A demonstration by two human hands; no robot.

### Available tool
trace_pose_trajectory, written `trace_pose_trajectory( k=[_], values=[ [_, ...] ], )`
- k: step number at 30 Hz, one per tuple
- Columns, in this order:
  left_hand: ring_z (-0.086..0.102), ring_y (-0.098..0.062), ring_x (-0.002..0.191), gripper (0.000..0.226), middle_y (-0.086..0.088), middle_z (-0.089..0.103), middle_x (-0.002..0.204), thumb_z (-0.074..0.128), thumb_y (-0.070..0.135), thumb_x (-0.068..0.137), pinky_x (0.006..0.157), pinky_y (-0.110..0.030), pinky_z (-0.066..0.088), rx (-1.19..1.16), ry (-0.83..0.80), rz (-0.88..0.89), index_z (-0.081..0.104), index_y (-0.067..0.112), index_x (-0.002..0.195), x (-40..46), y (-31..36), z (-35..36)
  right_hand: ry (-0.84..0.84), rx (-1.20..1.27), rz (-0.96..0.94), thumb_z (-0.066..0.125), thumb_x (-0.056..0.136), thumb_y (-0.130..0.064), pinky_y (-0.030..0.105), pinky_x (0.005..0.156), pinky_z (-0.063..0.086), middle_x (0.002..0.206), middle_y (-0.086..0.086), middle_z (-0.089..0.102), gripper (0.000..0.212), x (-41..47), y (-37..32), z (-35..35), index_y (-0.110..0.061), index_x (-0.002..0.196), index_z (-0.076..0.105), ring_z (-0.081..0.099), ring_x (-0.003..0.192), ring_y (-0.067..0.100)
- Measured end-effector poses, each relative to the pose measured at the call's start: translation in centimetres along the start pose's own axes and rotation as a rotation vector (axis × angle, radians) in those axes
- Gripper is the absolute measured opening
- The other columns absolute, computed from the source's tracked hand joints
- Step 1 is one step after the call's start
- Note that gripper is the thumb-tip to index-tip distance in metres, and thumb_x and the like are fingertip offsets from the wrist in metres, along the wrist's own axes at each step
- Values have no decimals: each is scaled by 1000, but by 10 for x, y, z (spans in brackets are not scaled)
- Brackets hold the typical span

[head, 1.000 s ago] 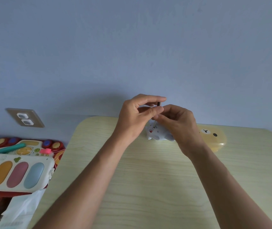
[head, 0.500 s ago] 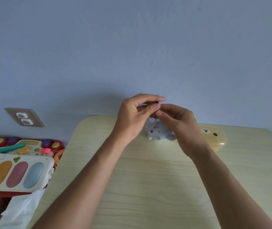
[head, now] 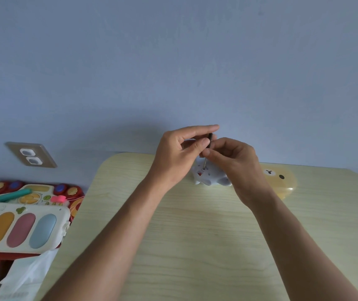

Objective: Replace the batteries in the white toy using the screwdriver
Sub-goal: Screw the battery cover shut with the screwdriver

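The white toy (head: pixel 208 177) lies on the pale wooden table (head: pixel 195 235) near its far edge, its underside up with small holes and a red spot showing. A thin screwdriver (head: pixel 209 146) stands upright with its metal tip down on the toy. My left hand (head: pixel 180 155) pinches the dark handle top between thumb and forefinger. My right hand (head: pixel 234 161) pinches the shaft just below, from the right, and hides the toy's right side.
A yellow bear-face container (head: pixel 280 181) sits right behind my right hand. Left of the table, lower down, lie colourful toys, among them a white keyboard toy (head: pixel 21 227) with coloured oval keys. A wall socket (head: pixel 31 155) is on the blue wall at the left.
Both hands stay on the screwdriver over the toy. The fingers have shifted slightly around the handle; the toy has not moved.
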State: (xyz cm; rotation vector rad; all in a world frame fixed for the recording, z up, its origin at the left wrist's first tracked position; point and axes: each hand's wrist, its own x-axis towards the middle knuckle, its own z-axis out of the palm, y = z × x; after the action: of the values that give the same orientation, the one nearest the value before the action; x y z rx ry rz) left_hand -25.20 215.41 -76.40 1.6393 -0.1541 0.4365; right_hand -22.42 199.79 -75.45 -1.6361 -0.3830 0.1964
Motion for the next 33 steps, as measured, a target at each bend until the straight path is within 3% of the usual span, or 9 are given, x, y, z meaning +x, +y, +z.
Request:
trace_pose_trajectory(
  k=[4,8,10,13,16,23,28,31,33],
  values=[
    [68,-6,103,39,3,73,114,60,10,89,90,-25,56,91,23,-17,73,26,123,-3,2,-1,49,29,29,81,81,-16,23,57,51,67,0,70,18,1,0,2,-9,80,64,67,65,16],
    [53,-2,122,49,15,66,121,58,21,74,99,-20,41,276,-110,-87,65,31,122,-10,-5,4,78,80,32,79,83,-13,25,64,54,77,5,75,15,0,-2,2,-6,82,67,71,71,19],
    [47,4,116,43,18,64,118,66,31,75,94,-17,38,398,-149,-99,65,32,119,-12,-7,11,83,97,37,77,85,-14,32,72,57,87,14,77,15,-1,-3,-1,-3,86,67,74,80,28],
    [47,-9,115,45,19,63,108,81,50,73,99,-34,41,634,-137,-83,67,35,112,-11,-13,18,110,86,24,75,87,-16,40,81,56,92,19,76,20,-3,-5,-10,2,91,67,74,85,31],
    [46,-15,121,46,15,65,115,79,50,76,106,-42,39,718,-148,-82,69,33,118,-8,-19,17,169,89,-2,70,91,-16,43,91,54,92,13,77,14,-8,-7,-25,-2,91,69,73,94,27],
    [45,-12,128,57,16,65,128,58,43,75,113,-42,37,709,-183,-81,66,29,130,-10,-19,24,326,-35,27,53,99,-5,37,75,55,89,12,75,18,-31,-18,-88,-10,108,67,66,72,21],
    [45,-14,135,86,11,62,137,54,77,68,105,-28,24,889,-238,26,61,27,138,-4,0,53,422,-200,189,43,95,-1,31,65,42,79,5,64,25,-49,0,-134,-11,111,60,48,63,18],
    [40,-13,141,97,9,56,145,67,81,67,113,-30,25,996,-323,22,54,25,145,1,15,75,443,-309,303,43,92,-4,28,63,36,83,-6,52,33,-57,18,-146,-15,119,58,43,67,16],
    [39,-14,142,102,8,55,147,74,79,64,114,-31,26,1039,-370,-24,51,25,148,3,17,86,405,-357,324,50,97,-18,26,64,37,82,-7,48,30,-63,23,-146,-19,126,55,46,70,12]
  ],
)
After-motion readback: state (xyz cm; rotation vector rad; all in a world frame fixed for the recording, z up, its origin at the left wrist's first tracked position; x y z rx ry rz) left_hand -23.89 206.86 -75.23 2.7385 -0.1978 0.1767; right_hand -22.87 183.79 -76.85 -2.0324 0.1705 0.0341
